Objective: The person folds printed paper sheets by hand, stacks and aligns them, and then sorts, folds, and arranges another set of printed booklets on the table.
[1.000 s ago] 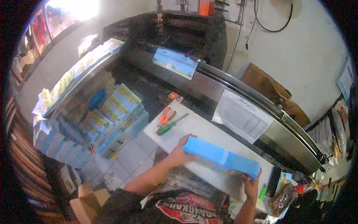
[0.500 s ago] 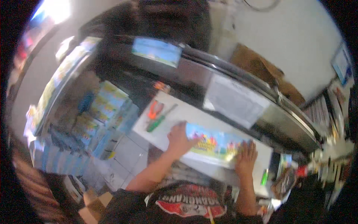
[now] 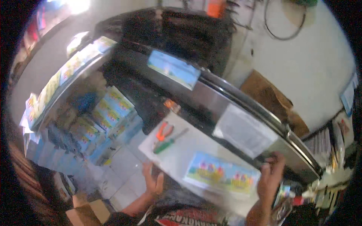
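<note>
A light blue printed sheet [image 3: 217, 174] with colourful cartoon figures lies flat on the white board [image 3: 181, 156]. My left hand [image 3: 152, 180] is off the board's near left edge, its fingers apart and nothing in them. My right hand [image 3: 270, 177] is raised by the right end of the sheet, somewhat blurred. Its fingers are loosely bent and spread, and I see nothing held in them. Orange-handled pliers [image 3: 164, 132] and a green-handled screwdriver [image 3: 166, 145] rest at the board's far left end.
Behind the board runs a metal-edged ledge with a white paper sheet [image 3: 245, 130] on it and a blue printed card [image 3: 174, 69] further left. Stacks of printed packets [image 3: 113, 109] stand at the left. An open cardboard box [image 3: 88, 214] sits low at the left.
Both hands have come off the printed sheet: the left moved left and toward me, the right moved right. The whole view has shifted slightly.
</note>
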The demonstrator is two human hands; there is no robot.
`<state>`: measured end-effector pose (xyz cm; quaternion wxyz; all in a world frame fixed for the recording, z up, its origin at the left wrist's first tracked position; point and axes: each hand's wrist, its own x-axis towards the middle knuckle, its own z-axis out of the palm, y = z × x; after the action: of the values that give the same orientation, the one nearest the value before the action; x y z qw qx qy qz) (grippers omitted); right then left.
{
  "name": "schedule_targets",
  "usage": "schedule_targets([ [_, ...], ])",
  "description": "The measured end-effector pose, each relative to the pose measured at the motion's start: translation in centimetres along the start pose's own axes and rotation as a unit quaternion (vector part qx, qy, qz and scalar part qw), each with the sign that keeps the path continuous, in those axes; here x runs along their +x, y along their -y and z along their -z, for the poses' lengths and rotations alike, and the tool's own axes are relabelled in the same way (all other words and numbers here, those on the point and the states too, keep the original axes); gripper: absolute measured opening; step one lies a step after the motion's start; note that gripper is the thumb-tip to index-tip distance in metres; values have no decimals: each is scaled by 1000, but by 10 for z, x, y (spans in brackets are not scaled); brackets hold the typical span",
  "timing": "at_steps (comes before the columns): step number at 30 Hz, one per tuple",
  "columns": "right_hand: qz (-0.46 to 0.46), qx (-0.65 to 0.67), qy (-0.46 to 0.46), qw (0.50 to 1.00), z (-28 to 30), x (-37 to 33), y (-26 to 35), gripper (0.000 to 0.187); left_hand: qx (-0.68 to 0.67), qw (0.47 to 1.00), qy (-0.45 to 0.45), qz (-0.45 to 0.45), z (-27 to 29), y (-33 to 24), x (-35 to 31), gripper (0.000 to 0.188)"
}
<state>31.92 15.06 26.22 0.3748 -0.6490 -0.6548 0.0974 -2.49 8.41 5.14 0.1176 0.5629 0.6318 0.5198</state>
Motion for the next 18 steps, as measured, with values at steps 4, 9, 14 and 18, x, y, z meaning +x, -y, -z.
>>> schedule_targets([
  [4,157,-24,-126,979,-6,139,150,38,125,960,60,244,8,77,-79,78],
  [9,321,-224,-175,903,-83,353,353,55,170,899,212,343,26,84,-46,81],
  [14,456,-546,-182,679,-146,681,402,40,170,878,295,335,46,97,12,67],
  [18,406,-606,-118,674,-186,787,412,34,131,866,360,320,74,101,21,58],
])
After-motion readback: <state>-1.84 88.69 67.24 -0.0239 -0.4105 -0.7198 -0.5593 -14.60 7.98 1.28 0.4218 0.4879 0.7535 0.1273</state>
